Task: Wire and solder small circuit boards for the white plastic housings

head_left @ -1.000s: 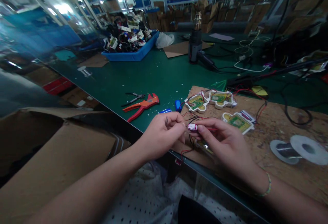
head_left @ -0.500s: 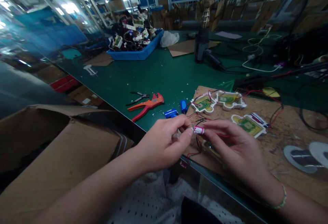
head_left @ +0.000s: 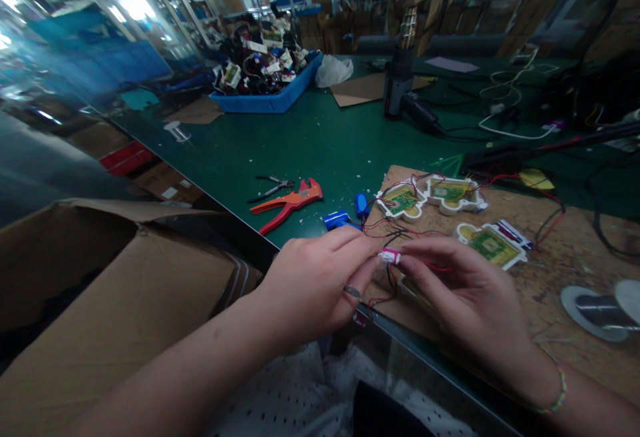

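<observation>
Between my two hands is a small white-and-pink piece [head_left: 391, 256], its exact kind not clear. My right hand [head_left: 463, 297] pinches its right end between thumb and fingertips. The left end is pinched by my left hand [head_left: 320, 274], whose fingertips are partly hidden. Red and black wires [head_left: 390, 280] run just below the piece. Blue cylindrical cells [head_left: 362, 205] lie beyond my left hand. White-framed circuit boards [head_left: 403, 200] rest on a brown board [head_left: 560, 250], and another frame is partly covered by my right hand.
Orange-handled pliers [head_left: 287, 207] and small cutters [head_left: 273, 187] lie on the green table [head_left: 320, 137]. A heat gun [head_left: 399, 80] stands behind. A blue tray [head_left: 270, 102] holds a heap of parts. A solder wire spool [head_left: 595, 310] sits right; an open carton [head_left: 125, 304] is at left.
My left hand has turned knuckles-up and its fingers have closed in over the left end of the white-and-pink piece. The right hand keeps its pinch. The view has shifted slightly.
</observation>
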`<state>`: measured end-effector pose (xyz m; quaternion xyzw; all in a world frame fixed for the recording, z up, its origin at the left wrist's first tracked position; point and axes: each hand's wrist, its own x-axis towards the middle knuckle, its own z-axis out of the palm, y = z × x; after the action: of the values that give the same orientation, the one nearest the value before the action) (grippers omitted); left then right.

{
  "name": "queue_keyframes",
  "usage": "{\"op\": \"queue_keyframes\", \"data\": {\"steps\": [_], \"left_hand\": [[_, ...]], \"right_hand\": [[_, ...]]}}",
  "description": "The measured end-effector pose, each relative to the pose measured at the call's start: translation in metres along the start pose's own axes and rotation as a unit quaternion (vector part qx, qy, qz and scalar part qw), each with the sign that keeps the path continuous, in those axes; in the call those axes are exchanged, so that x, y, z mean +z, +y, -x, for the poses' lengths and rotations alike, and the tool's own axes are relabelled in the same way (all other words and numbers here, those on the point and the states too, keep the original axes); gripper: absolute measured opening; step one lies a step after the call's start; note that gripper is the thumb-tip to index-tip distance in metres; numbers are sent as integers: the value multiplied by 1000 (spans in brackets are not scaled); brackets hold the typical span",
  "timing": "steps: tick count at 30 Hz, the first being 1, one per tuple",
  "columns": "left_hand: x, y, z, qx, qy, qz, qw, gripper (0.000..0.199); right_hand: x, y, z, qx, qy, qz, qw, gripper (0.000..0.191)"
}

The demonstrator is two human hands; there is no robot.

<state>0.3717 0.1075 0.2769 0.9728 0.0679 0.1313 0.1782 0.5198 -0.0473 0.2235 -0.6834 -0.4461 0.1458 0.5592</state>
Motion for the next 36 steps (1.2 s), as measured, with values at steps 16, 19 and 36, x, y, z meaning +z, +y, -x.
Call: {"op": "queue_keyframes", "data": {"steps": [16,19,36], "left_hand": [[-2,-5,4,1,35,-41,999,24],[-5,-8,3,-4,48,-43,998,26],[-25,-49,-2,-205,139,-18,969,30]], "right_hand": [[-3,-5,0,-49,-26,45,997,20],[-6,-6,3,-186,-134,112,967,26],[-11,-10,8,-346,-130,213,905,39]]}}
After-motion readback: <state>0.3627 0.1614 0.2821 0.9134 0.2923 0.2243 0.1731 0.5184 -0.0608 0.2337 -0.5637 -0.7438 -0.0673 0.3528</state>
